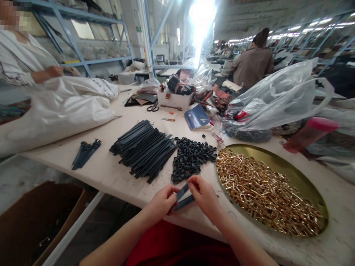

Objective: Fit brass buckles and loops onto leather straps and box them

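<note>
A head-worn camera looks forward and down over the nearby table.

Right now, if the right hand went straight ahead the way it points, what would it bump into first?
Probably the pile of small black loops just beyond the right hand, though depth is hard to judge here.

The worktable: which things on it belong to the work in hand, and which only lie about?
Likely in use:
dark strip, in left hand and right hand
pile of dark strips
black loops
gold-coloured pieces in tray

Probably just lying about:
blue booklet
scissors
pink-lidded bottle
</note>
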A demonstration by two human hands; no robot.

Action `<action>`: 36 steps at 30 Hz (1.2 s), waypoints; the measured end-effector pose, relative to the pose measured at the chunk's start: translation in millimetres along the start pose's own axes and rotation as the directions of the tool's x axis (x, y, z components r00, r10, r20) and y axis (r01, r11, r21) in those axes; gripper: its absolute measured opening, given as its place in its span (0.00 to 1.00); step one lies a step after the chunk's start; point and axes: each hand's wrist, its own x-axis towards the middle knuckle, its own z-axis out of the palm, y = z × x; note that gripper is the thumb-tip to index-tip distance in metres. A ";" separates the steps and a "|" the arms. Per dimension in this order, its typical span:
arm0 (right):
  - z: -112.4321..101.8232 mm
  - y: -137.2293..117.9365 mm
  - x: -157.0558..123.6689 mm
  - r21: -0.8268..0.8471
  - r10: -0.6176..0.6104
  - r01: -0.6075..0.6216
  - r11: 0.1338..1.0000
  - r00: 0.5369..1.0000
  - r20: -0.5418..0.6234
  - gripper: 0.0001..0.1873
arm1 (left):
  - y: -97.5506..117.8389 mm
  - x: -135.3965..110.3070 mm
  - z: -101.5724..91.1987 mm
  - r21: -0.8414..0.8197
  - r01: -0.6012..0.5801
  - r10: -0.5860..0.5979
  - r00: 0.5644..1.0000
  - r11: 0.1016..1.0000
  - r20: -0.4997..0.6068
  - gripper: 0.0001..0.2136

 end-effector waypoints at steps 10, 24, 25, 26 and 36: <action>30.8 4.6 69.0 -0.519 -0.424 0.619 0.590 0.784 0.454 0.15 | -26.2 -15.2 -34.8 -0.111 -0.002 -0.044 0.912 0.994 -0.407 0.22; 1.5 -7.9 45.0 -0.095 0.079 -0.056 0.994 0.961 0.264 0.11 | -12.8 -10.9 -19.0 -0.109 0.020 -0.034 0.991 0.994 -0.131 0.19; 2.0 -9.4 41.0 -0.054 0.099 -0.086 0.995 0.943 0.318 0.10 | -9.8 -9.4 -17.8 -0.126 0.024 -0.034 0.996 0.992 -0.079 0.17; 0.6 -9.7 37.9 -0.041 0.100 -0.091 0.995 0.927 0.362 0.11 | -7.3 -7.4 -16.9 -0.149 0.038 -0.041 0.999 0.988 -0.021 0.16; -3.3 -0.3 70.7 -0.740 -0.132 0.307 0.598 0.949 0.287 0.09 | -6.3 11.5 -19.4 -0.392 0.195 -0.229 0.973 0.899 -0.042 0.09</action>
